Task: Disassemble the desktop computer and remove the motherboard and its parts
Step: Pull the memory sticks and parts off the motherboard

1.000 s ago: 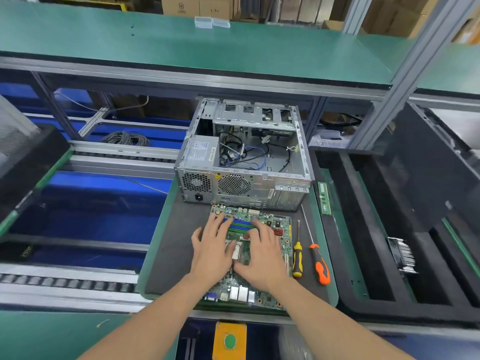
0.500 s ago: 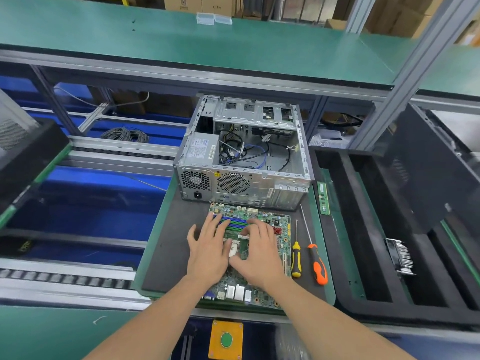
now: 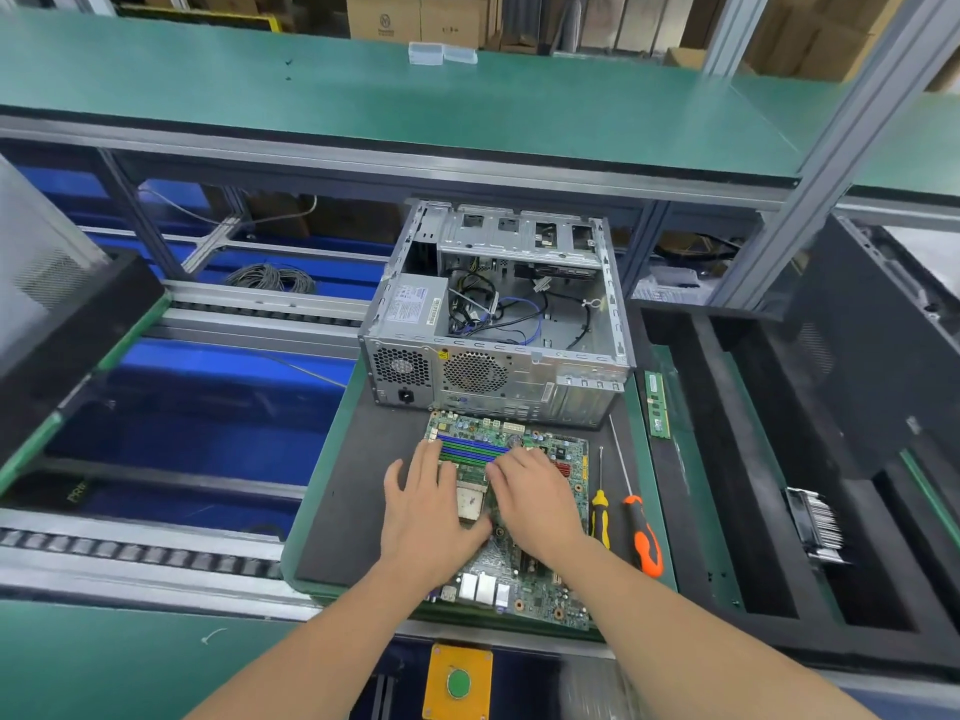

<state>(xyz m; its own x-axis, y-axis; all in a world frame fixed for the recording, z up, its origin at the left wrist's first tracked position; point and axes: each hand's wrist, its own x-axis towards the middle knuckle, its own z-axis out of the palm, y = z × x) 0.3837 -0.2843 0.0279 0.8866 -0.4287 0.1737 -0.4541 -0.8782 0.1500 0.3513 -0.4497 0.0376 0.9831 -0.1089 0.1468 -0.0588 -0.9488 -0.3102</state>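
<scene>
— How far along are they, would you say?

— Past the big step. The motherboard [image 3: 540, 589] is out and lying flat on the dark mat [image 3: 353, 501], just in front of the opened case [image 3: 498, 324]. The floor of the case is bare except for loose cables [image 3: 488, 314] and the power supply [image 3: 410, 309] in its left corner.

— And the hands?

— Both on the board. The left hand [image 3: 426, 517] lies flat, fingers stretched toward the memory slots [image 3: 470, 449], thumb spread wide; it holds nothing. The right hand [image 3: 535, 501] rests beside it with fingers only slightly bent, tips near the processor socket [image 3: 471, 504]. I see nothing gripped there either (though its fingertips partly hide what lies under them).

— So the board's parts are next?

— Partly done already, I'd judge. A memory stick [image 3: 656, 410] lies off on the green rim to the right, and a finned heatsink [image 3: 815, 527] sits in the black tray [image 3: 727, 459] further right. The slots look empty from here. The square plate at the socket sits between the two hands, so I'd guess the processor is what's left.

— Tools?

— A yellow screwdriver [image 3: 600, 517] and an orange screwdriver [image 3: 644, 543] lie just beside the board on its right, neither in hand.
</scene>
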